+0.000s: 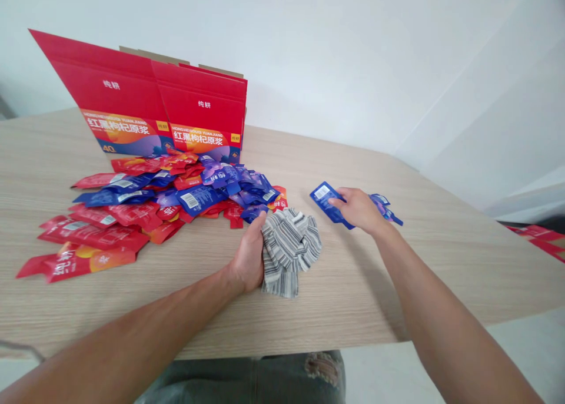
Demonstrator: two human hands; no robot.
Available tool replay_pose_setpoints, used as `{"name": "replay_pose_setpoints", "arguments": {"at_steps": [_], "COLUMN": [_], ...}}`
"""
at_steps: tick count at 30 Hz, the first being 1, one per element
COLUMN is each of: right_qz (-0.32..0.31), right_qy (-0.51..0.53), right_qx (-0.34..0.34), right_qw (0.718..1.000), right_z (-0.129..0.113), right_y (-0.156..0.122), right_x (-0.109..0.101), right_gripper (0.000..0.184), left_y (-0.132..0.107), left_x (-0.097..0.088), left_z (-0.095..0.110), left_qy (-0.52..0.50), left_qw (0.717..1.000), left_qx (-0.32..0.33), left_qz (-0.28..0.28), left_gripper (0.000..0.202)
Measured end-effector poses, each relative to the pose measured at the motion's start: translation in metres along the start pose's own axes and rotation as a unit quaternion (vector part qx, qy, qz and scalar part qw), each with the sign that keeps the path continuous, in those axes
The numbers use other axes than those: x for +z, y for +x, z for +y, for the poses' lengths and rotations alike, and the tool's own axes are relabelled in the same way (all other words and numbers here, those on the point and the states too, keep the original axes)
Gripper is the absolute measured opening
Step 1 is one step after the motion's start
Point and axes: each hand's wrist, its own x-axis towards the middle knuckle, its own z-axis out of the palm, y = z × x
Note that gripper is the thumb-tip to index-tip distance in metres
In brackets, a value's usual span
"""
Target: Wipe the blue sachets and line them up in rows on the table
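My left hand (248,255) is closed around a grey-and-white striped cloth (289,248), bunched on the wooden table (353,286). My right hand (359,209) grips a blue sachet (325,199) by its edge, just above the table. Another blue sachet (386,208) lies right behind that hand. A pile of red and blue sachets (176,195) spreads to the left of both hands, its nearest edge touching the cloth.
An open red carton (176,106) with printed lettering stands at the back left, behind the pile. The table's front edge runs near my lap. A white wall rises behind. More red packets (541,236) lie off the table at far right.
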Motion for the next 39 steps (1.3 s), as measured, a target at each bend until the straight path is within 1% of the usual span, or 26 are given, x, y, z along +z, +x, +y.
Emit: {"name": "replay_pose_setpoints", "arguments": {"at_steps": [1,2,3,4,5,6,7,9,10,11,12,13,14,16,18,19,22,24,27,31,33,36,39], "right_qz": [-0.061,-0.137,-0.212,-0.27,-0.299,-0.294,-0.255,-0.113,-0.039,0.022,0.066,0.092,0.101,0.093,0.076,0.069,0.052,0.042,0.034,0.039,0.042,0.049,0.053], "right_qy": [0.113,0.21,0.276,0.307,0.308,0.289,0.262,0.208,0.186,0.17,0.16,0.151,0.14,0.115,0.081,0.063,0.022,0.009,-0.005,-0.019,-0.02,-0.016,-0.013], "right_qx": [-0.037,-0.07,-0.097,-0.121,-0.148,-0.178,-0.21,-0.261,-0.277,-0.288,-0.297,-0.309,-0.325,-0.365,-0.39,-0.391,-0.361,-0.343,-0.331,-0.317,-0.31,-0.304,-0.297], "right_qw": [0.991,0.966,0.932,0.904,0.891,0.894,0.907,0.936,0.942,0.942,0.939,0.935,0.93,0.919,0.914,0.916,0.931,0.938,0.943,0.947,0.949,0.951,0.953], "right_z": [-0.008,-0.015,-0.023,-0.031,-0.039,-0.046,-0.053,-0.064,-0.069,-0.073,-0.077,-0.081,-0.085,-0.09,-0.093,-0.093,-0.089,-0.086,-0.085,-0.085,-0.085,-0.083,-0.082], "right_y": [-0.002,-0.005,-0.008,-0.011,-0.013,-0.015,-0.017,-0.021,-0.024,-0.028,-0.033,-0.039,-0.044,-0.053,-0.057,-0.057,-0.053,-0.049,-0.047,-0.046,-0.045,-0.044,-0.042], "right_x": [0.0,0.001,0.004,0.009,0.016,0.024,0.034,0.055,0.066,0.077,0.086,0.093,0.099,0.106,0.107,0.107,0.107,0.107,0.106,0.104,0.104,0.105,0.105], "right_gripper": [0.022,0.029,0.037,0.043,0.045,0.042,0.038,0.03,0.029,0.031,0.034,0.038,0.042,0.049,0.056,0.06,0.071,0.076,0.078,0.079,0.081,0.082,0.083], "left_y": [0.001,0.003,0.005,0.007,0.008,0.009,0.01,0.009,0.008,0.007,0.007,0.007,0.007,0.008,0.009,0.01,0.01,0.01,0.01,0.009,0.008,0.006,0.005], "left_x": [-0.001,-0.001,-0.002,-0.002,-0.003,-0.002,-0.001,0.001,0.002,0.003,0.004,0.004,0.003,0.002,0.001,0.0,-0.003,-0.004,-0.005,-0.004,-0.003,-0.002,0.0], "left_z": [0.0,0.0,0.0,0.0,0.0,0.001,0.002,0.003,0.004,0.004,0.004,0.004,0.003,0.002,0.0,0.0,-0.001,-0.002,-0.004,-0.004,-0.003,-0.003,-0.002], "left_qy": [-0.009,-0.016,-0.022,-0.028,-0.032,-0.036,-0.039,-0.045,-0.048,-0.051,-0.055,-0.057,-0.058,-0.054,-0.04,-0.032,-0.013,-0.012,-0.006,0.002,0.003,0.005,0.012], "left_qw": [1.0,1.0,0.999,0.999,0.998,0.998,0.998,0.998,0.998,0.997,0.996,0.995,0.994,0.992,0.991,0.992,0.995,0.996,0.995,0.995,0.995,0.995,0.994], "left_qx": [0.002,0.009,0.019,0.027,0.035,0.04,0.042,0.044,0.046,0.049,0.053,0.058,0.064,0.083,0.099,0.101,0.091,0.089,0.096,0.104,0.102,0.095,0.104], "left_qz": [-0.008,-0.018,-0.028,-0.037,-0.04,-0.037,-0.026,0.004,0.019,0.032,0.044,0.057,0.068,0.082,0.074,0.062,0.026,0.02,0.014,-0.004,0.004,0.031,0.043], "left_gripper": [0.065,0.068,0.069,0.068,0.067,0.066,0.065,0.064,0.063,0.062,0.06,0.059,0.058,0.057,0.057,0.057,0.058,0.059,0.059,0.054,0.052,0.047,0.04]}}
